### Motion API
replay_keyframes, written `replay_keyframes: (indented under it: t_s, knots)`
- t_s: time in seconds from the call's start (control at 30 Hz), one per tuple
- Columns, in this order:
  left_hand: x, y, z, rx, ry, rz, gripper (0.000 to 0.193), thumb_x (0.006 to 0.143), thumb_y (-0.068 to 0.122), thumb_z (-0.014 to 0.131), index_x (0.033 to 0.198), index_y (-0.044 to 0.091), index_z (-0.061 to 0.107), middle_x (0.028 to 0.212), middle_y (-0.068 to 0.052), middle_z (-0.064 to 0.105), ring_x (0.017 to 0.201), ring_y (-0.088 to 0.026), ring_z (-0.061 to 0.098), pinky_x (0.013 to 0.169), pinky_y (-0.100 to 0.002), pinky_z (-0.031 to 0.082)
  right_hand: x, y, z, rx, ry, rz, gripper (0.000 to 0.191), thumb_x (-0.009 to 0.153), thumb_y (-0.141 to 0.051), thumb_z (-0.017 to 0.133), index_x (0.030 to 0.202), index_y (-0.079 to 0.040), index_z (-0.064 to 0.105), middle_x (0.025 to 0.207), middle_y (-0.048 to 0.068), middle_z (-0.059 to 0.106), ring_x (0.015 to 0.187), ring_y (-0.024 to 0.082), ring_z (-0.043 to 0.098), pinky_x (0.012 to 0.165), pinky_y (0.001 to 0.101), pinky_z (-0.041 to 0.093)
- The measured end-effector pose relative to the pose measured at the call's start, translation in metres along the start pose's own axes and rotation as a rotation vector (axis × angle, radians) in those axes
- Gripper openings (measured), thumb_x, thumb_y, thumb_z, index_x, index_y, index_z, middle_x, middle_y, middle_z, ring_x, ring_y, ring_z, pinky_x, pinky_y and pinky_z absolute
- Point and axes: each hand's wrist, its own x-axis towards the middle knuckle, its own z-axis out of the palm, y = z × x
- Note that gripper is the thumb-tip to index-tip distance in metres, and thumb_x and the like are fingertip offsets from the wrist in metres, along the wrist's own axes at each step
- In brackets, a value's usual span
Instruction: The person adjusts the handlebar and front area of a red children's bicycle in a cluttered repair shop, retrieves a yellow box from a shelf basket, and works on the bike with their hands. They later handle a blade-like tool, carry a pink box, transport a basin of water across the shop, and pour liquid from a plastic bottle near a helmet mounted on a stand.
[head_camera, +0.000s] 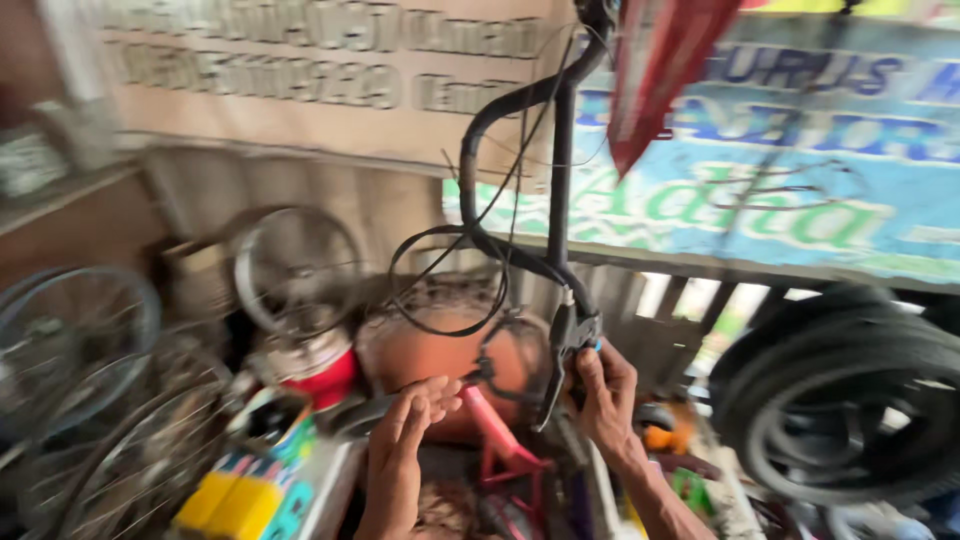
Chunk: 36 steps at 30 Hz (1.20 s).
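— Handlebars first: where do they sit?

— The black handlebar (520, 140) hangs upside down in the middle of the view, its curved tube running from the top edge down to a grip end near the hands. A black brake lever (562, 360) is fixed at that lower end, and thin black cables (445, 270) loop out to the left of the tube.

— What is the right hand doing?

— The right hand (603, 395) is closed around the lower end of the bar, thumb pressed against the brake lever body, fingers wrapped behind it. It is gripping, not spread.

— And the left hand?

— The left hand (405, 430) is raised just left of the lever, palm turned up, fingers loosely extended and a little curled. It holds nothing that I can make out; its fingertips are near a pink frame tube (492, 420) but I cannot tell whether they touch it. The picture is blurred there.

— What lies around?

— An orange rounded tank (420, 355) stands behind the hands. To the left lean several spoked wheels (298, 268), with a red and white can (320, 370) below them. A stack of black tyres (850, 400) fills the right side. Yellow and blue boxes (245, 495) lie at lower left. Behind everything hang a pale cardboard sheet (300, 70) and a blue and green banner (800, 160), and a red strip (660, 70) dangles from the top.
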Motion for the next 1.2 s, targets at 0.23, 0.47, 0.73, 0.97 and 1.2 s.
replay_keyframes:
  t_s: [0.23,0.47,0.73,0.97,1.2]
  knots:
    - [0.036,-0.053,0.13,-0.031,-0.132,-0.024,0.053,0.102,0.039,0.047,0.13,-0.002,0.065,0.125,-0.019,0.076,0.111,-0.026,0.073,0.101,-0.04,0.052,0.033,-0.053,-0.179,-0.119,0.246,-0.023,0.04,0.105,-0.041,0.061,0.096,-0.003,0.059,0.067,0.0,0.057,0.049,0.008,0.052,0.04,0.0242,0.037]
    - [0.046,-0.085,0.239,-0.054,-0.184,-0.114,0.055,0.101,0.041,0.047,0.129,-0.002,0.066,0.123,-0.017,0.077,0.109,-0.025,0.073,0.101,-0.038,0.05,0.066,-0.104,-0.314,-0.164,0.349,-0.017,0.045,0.101,-0.047,0.058,0.107,-0.003,0.065,0.063,0.0,0.056,0.039,0.007,0.045,0.032,0.024,0.031]
    - [0.058,-0.115,0.291,-0.025,-0.195,-0.15,0.054,0.101,0.041,0.046,0.128,-0.002,0.066,0.119,-0.017,0.079,0.107,-0.024,0.074,0.101,-0.037,0.051,0.149,-0.111,-0.443,-0.21,0.377,-0.015,0.055,0.104,-0.053,0.052,0.109,0.001,0.061,0.062,0.003,0.055,0.038,0.011,0.046,0.032,0.0254,0.027]
    - [0.065,-0.137,0.31,0.018,-0.146,-0.17,0.056,0.101,0.042,0.047,0.129,-0.003,0.066,0.116,-0.018,0.08,0.106,-0.024,0.074,0.099,-0.039,0.051,0.211,-0.087,-0.51,-0.066,0.234,-0.077,0.051,0.11,-0.048,0.05,0.115,0.002,0.057,0.06,0.005,0.051,0.04,0.012,0.041,0.036,0.0298,0.027]
    - [0.073,-0.159,0.314,-0.003,-0.131,-0.195,0.057,0.1,0.041,0.048,0.13,-0.005,0.063,0.112,-0.019,0.08,0.101,-0.025,0.075,0.097,-0.04,0.053,0.231,-0.059,-0.541,-0.029,0.268,-0.038,0.049,0.11,-0.047,0.052,0.113,0.001,0.059,0.062,0.005,0.051,0.041,0.014,0.044,0.038,0.0297,0.028]
